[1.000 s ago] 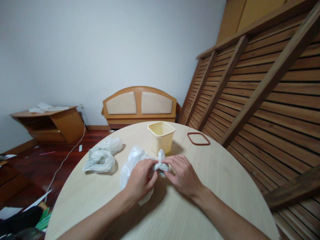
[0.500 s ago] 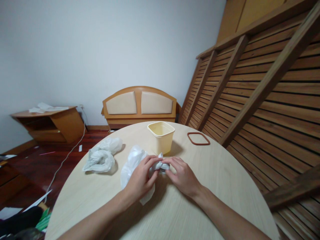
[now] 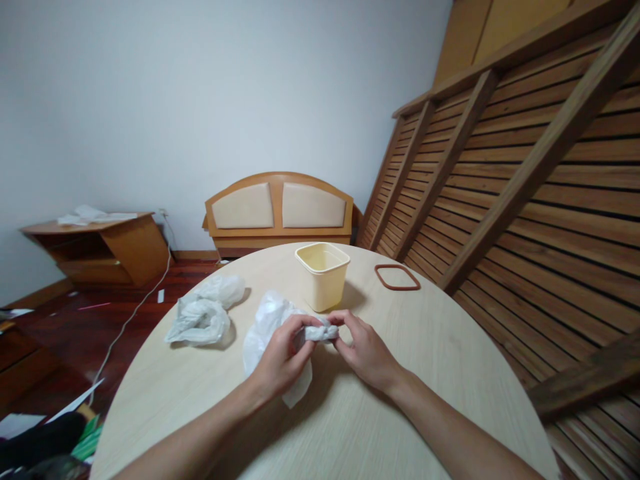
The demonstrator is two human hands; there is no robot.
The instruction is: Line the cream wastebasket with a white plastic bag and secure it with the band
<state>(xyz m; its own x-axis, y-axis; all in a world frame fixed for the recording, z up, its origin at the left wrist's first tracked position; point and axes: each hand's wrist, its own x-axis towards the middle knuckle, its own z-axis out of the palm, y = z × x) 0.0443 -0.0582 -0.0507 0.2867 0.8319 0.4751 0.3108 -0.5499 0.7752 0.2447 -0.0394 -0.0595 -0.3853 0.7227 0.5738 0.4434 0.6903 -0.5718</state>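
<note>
Bag [image 3: 265,327] of thin white plastic is located over the middle of the bench [image 3: 425,380], on the near side of the container. Its gathered section forms a tight, twisted roll between both hands; its loose portion spreads behind and below the left hand [image 3: 281,353]. The left hand is clamped on the roll, thumb opposite fingers. The right hand [image 3: 370,353] pinches the roll's right end between thumb and fingertips. Just beyond the roll, the square cream container [image 3: 324,287] stands upright, open at the top. A brown rounded-square ring [image 3: 399,289] lies flat to its right. Crumpled white plastic [image 3: 203,321] rests at the left. Past the bench stands a padded headboard [image 3: 277,213]; a slatted wooden panel [image 3: 500,187] leans at the right.
</note>
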